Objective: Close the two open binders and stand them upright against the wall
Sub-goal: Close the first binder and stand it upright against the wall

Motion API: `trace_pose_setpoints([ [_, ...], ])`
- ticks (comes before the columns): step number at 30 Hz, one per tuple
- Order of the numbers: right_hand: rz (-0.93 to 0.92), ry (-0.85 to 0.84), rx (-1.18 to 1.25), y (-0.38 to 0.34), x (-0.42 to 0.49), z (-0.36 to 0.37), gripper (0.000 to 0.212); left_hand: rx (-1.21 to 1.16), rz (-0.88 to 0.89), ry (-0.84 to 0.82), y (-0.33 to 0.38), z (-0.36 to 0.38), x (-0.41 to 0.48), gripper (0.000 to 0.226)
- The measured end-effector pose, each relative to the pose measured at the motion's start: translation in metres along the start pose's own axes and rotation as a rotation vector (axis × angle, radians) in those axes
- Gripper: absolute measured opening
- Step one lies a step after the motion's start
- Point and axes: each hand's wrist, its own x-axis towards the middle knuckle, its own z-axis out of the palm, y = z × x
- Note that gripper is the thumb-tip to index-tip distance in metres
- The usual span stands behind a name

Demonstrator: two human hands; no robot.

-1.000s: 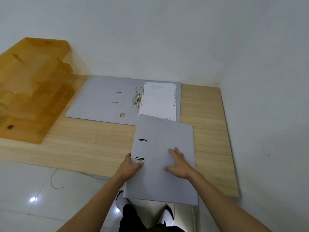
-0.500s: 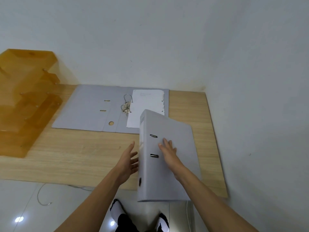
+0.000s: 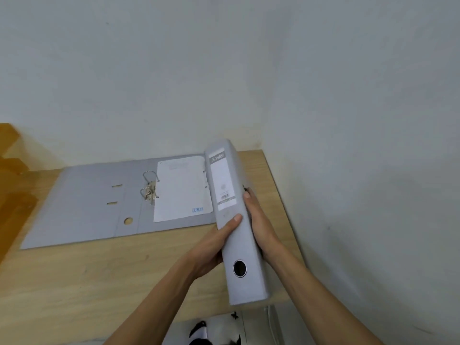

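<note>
Closed binder [image 3: 234, 220] gripped spine-up between left hand [image 3: 211, 247] and right hand [image 3: 261, 222], above desk [image 3: 99, 282]; open binder [image 3: 99, 202] lies flat, far left.

Office-type setting: wooden desk [image 3: 99, 282] in a bare white-walled corner, grey lever-arch binders [image 3: 239, 220], amber paper tray [image 3: 12, 185] at 9 o'clock.

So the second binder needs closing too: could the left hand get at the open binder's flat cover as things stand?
Probably not right away: the left hand is gripping the closed binder together with the right hand. Once it lets go, the path to the open binder across the desk looks free.
</note>
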Motion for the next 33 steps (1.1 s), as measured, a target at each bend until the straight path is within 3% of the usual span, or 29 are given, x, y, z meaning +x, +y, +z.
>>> trace_pose_setpoints([
  [4, -0.19, -0.026, -0.085, -0.031, 0.003, -0.008, 0.09, 0.17, 0.168, -0.052, 0.033, -0.002, 0.009, 0.059],
  [9, -0.372, 0.009, -0.239, -0.054, 0.011, -0.018, 0.092, 0.375, 0.361, -0.039, 0.054, -0.013, 0.037, 0.08],
  [15, -0.245, 0.143, -0.328, -0.013, 0.022, -0.033, 0.073, 0.62, 0.37, -0.118, 0.055, -0.021, 0.07, 0.107],
  [19, -0.171, 0.239, -0.312, 0.0, 0.026, -0.042, 0.06, 0.649, 0.33, -0.186, 0.055, -0.027, 0.089, 0.118],
  [26, -0.12, 0.268, -0.264, 0.019, 0.023, -0.038, 0.066, 0.771, 0.197, -0.265, 0.046, -0.044, 0.114, 0.115],
  [30, -0.061, 0.363, -0.256, 0.018, 0.036, -0.046, 0.041, 0.766, 0.201, -0.236, 0.046, -0.039, 0.134, 0.113],
  [33, -0.057, 0.384, -0.224, 0.012, 0.052, -0.058, 0.035, 0.762, 0.204, -0.197, 0.055, -0.029, 0.152, 0.113],
])
